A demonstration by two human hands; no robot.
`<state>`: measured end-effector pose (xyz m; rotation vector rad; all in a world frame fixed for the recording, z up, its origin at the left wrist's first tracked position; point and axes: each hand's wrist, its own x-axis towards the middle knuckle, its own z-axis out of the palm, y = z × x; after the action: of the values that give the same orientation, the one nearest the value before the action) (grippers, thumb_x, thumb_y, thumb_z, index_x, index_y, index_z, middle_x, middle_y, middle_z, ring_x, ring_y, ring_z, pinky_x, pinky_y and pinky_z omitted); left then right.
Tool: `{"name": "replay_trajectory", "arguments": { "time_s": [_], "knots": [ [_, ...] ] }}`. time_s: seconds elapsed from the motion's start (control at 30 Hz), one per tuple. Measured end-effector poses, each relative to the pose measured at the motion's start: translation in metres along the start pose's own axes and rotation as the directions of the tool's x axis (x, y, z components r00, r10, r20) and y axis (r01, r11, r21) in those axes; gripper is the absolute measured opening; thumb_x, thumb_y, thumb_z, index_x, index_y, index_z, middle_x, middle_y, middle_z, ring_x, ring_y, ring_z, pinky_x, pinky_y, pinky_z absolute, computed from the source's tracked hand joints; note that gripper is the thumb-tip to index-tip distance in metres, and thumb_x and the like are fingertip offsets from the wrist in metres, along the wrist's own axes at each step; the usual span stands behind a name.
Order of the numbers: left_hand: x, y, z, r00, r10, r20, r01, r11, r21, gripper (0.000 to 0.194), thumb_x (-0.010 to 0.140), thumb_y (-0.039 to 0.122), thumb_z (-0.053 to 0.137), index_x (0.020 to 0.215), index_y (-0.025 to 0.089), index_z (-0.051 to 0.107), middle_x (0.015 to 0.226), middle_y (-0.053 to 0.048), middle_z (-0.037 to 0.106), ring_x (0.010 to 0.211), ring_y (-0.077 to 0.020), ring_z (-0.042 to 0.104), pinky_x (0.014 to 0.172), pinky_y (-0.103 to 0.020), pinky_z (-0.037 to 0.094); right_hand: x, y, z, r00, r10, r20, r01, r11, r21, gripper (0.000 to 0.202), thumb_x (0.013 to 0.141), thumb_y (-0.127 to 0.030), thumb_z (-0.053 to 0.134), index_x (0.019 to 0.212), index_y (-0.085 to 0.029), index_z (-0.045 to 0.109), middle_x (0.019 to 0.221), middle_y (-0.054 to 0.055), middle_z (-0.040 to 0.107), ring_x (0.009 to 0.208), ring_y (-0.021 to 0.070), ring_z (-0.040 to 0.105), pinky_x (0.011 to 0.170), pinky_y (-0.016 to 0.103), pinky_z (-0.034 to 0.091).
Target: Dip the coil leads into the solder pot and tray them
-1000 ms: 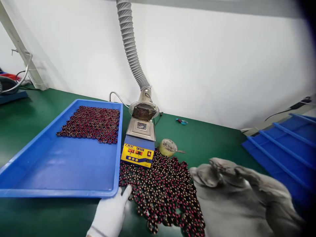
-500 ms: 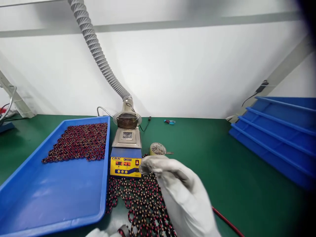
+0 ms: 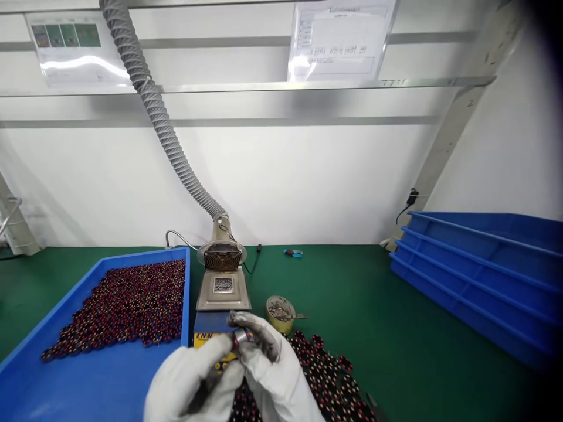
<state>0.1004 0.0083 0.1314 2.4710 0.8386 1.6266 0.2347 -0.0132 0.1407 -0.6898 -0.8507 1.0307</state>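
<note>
My left hand [image 3: 187, 381], in a white glove, pinches a small shiny ring-shaped part [image 3: 241, 336] between thumb and fingers. My right hand [image 3: 277, 366], gloved too with dark-stained fingertips, closes on the same part from the right. Fingers cover much of it. Both hands are in front of a solder pot [image 3: 223, 286] and partly hide its yellow front panel [image 3: 203, 339]. Below and right of them lies a loose spread of small dark rings [image 3: 328, 375] with red and gold dots. A round tin [image 3: 273, 324] with a metal tool across it stands just behind the right hand.
A blue tray [image 3: 99, 369] holding many similar rings stands on the left. Stacked blue trays [image 3: 470, 275] are at the right. A grey exhaust hose [image 3: 165, 129] comes down to the pot. Small blue-handled cutters [image 3: 293, 253] lie at the back of the green table [image 3: 352, 293].
The view has tilted up. My left hand has risen from the bottom edge, and my right hand has come beside it; both now meet at the small part.
</note>
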Motion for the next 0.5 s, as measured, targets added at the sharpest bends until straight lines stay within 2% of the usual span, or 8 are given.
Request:
{"name": "replay_trajectory", "arguments": {
  "time_s": [0.03,0.1,0.17,0.27,0.4,0.5],
  "knots": [
    [0.002,-0.003,-0.005,1.0,0.019,0.016,-0.02,0.999,0.027,0.036,0.08,0.028,0.061,0.114,0.023,0.05,0.076,-0.001,0.068,0.059,-0.013,0.063,0.056,-0.021,0.055,0.0,0.0,0.001,1.0,0.023,-0.004,-0.023,0.999,-0.034,0.029,0.062,-0.033,0.077,0.087,-0.02,0.067,0.087,0.008,0.068,0.08,0.0223,0.064,0.074,0.034,0.051],
    [0.007,-0.007,-0.012,0.998,0.049,0.049,-0.053,0.995,0.089,0.049,0.077,0.03,0.063,0.121,0.023,0.045,0.09,-0.004,0.067,0.074,-0.0165,0.065,0.067,-0.025,0.056,0.001,0.001,0.003,0.996,0.082,-0.023,-0.084,0.992,-0.098,0.036,0.058,-0.023,0.077,0.091,-0.02,0.065,0.086,0.005,0.068,0.078,0.0202,0.063,0.072,0.032,0.051],
    [0.013,-0.01,-0.015,0.987,0.089,0.135,-0.105,0.988,0.113,0.049,0.074,0.026,0.062,0.121,0.025,0.047,0.105,-0.006,0.064,0.093,-0.0188,0.062,0.079,-0.028,0.054,0.003,0.004,0.004,0.99,0.126,-0.062,-0.135,0.978,-0.16,0.046,0.049,-0.015,0.078,0.091,-0.021,0.061,0.081,0.002,0.068,0.075,0.0181,0.061,0.07,0.029,0.05],
    [0.016,-0.013,-0.011,0.955,0.123,0.271,-0.151,0.985,0.084,0.049,0.069,0.016,0.056,0.117,0.026,0.049,0.107,-0.004,0.064,0.095,-0.0173,0.062,0.079,-0.026,0.054,0.006,0.011,0.003,0.985,0.129,-0.113,-0.156,0.947,-0.281,0.042,0.046,-0.015,0.079,0.08,-0.02,0.056,0.071,-0.002,0.062,0.066,0.0141,0.055,0.062,0.024,0.047],
    [0.008,-0.021,-0.005,0.943,0.038,0.33,-0.044,0.999,0.012,0.057,0.061,0.005,0.048,0.113,0.028,0.048,0.104,-0.001,0.065,0.09,-0.0164,0.062,0.076,-0.028,0.055,0.004,0.018,0.001,0.987,0.121,-0.102,-0.154,0.882,-0.445,0.032,0.052,-0.024,0.077,0.066,-0.02,0.048,0.059,-0.007,0.048,0.056,0.0093,0.043,0.052,0.02,0.038],
    [0.002,-0.028,-0.002,0.942,-0.015,0.334,0.024,0.999,-0.022,0.052,0.062,0.003,0.046,0.106,0.03,0.05,0.099,0.002,0.065,0.088,-0.0157,0.062,0.076,-0.029,0.054,0.004,0.017,-0.001,0.988,0.14,-0.071,-0.157,0.871,-0.465,0.029,0.053,-0.024,0.077,0.069,-0.019,0.054,0.062,-0.005,0.052,0.059,0.0114,0.047,0.055,0.022,0.04]
  ]
}}
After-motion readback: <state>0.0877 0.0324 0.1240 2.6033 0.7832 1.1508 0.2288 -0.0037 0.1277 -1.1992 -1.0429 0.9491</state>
